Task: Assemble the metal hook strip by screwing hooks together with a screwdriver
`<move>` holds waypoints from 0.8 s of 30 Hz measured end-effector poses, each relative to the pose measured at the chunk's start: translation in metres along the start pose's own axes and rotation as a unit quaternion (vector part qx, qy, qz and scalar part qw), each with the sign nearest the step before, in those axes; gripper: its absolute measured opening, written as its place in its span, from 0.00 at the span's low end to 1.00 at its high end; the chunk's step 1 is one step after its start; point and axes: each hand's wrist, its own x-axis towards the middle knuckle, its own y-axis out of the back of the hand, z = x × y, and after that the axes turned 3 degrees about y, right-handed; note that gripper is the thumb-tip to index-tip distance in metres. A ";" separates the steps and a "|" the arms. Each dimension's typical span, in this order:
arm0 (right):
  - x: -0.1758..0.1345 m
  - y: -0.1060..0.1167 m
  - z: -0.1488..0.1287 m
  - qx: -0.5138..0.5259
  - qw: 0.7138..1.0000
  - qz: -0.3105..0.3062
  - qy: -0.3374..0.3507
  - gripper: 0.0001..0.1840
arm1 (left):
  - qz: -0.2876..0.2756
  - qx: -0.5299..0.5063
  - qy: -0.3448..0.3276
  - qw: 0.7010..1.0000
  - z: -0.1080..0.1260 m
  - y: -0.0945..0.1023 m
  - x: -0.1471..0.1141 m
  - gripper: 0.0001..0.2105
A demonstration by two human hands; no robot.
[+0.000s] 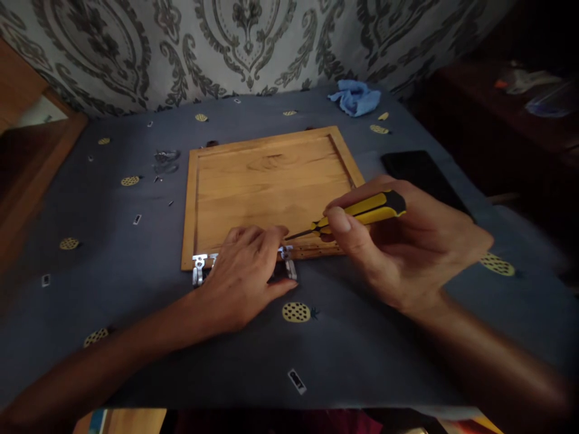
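A framed wooden panel (266, 187) lies flat on the cloth-covered table. Along its near edge sits a shiny metal fitting (199, 260) with bent arms, partly covered by my left hand (246, 271). That hand's fingers press on the panel's near edge, and its thumb reaches beside the fitting's right arm, holding it there. My right hand (384, 241) grips a yellow and black screwdriver (373, 208) between thumb and fingers. The screwdriver's thin tip points left, close to the fitting's right part and the left fingertips. Whether it touches a screw is hidden.
Small metal pieces (165, 160) and a tiny screw-like piece (170, 203) lie left of the panel. A crumpled blue cloth (356, 98) is at the back right. To the right lies a flat black object (423, 175). Patterned fabric (248, 42) hangs behind the table.
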 end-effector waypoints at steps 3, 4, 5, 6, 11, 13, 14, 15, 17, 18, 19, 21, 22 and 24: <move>0.001 0.003 -0.003 -0.012 1.000 -0.005 0.005 0.09 | 0.002 -0.006 0.004 1.000 0.000 -0.001 0.000 0.24; 0.001 0.004 -0.004 -0.023 1.000 -0.017 0.002 0.10 | 0.000 -0.008 0.006 1.000 0.000 -0.001 0.000 0.23; 0.001 0.005 -0.004 -0.031 0.999 -0.028 0.007 0.10 | -0.002 -0.010 0.009 1.000 0.000 -0.001 0.001 0.23; 0.001 0.005 -0.004 -0.038 0.998 -0.036 0.020 0.11 | -0.004 -0.011 0.012 1.000 0.001 -0.001 0.001 0.23; -0.001 0.004 -0.001 -0.042 0.994 -0.049 0.088 0.10 | -0.001 -0.015 0.015 1.000 0.001 0.000 0.002 0.22; -0.002 0.003 0.000 -0.045 0.994 -0.054 0.081 0.10 | 0.000 -0.016 0.013 1.000 0.001 0.000 0.002 0.21; -0.002 0.003 0.000 -0.041 0.995 -0.052 0.081 0.10 | -0.003 -0.015 0.015 1.000 0.002 0.001 0.002 0.22; -0.002 0.002 0.001 -0.037 0.995 -0.052 0.081 0.10 | -0.007 -0.014 0.017 1.000 0.002 0.001 0.002 0.22; -0.002 0.002 0.002 -0.030 0.994 -0.053 0.087 0.10 | -0.014 -0.011 0.023 1.000 0.003 0.001 0.003 0.22; -0.002 0.001 0.003 -0.029 0.994 -0.053 0.092 0.10 | -0.016 -0.010 0.025 1.000 0.003 0.002 0.003 0.22; -0.002 0.001 0.003 -0.029 0.994 -0.051 0.097 0.10 | -0.017 -0.011 0.026 0.999 0.003 0.002 0.003 0.22; -0.003 0.000 0.004 -0.030 0.993 -0.046 0.103 0.10 | -0.015 -0.014 0.025 0.999 0.004 0.003 0.003 0.22; -0.003 -0.001 0.004 -0.030 0.993 -0.044 0.103 0.10 | -0.015 -0.015 0.025 0.999 0.004 0.003 0.003 0.21; -0.004 -0.001 0.004 -0.031 0.994 -0.045 0.098 0.10 | -0.016 -0.015 0.026 0.999 0.003 0.003 0.003 0.21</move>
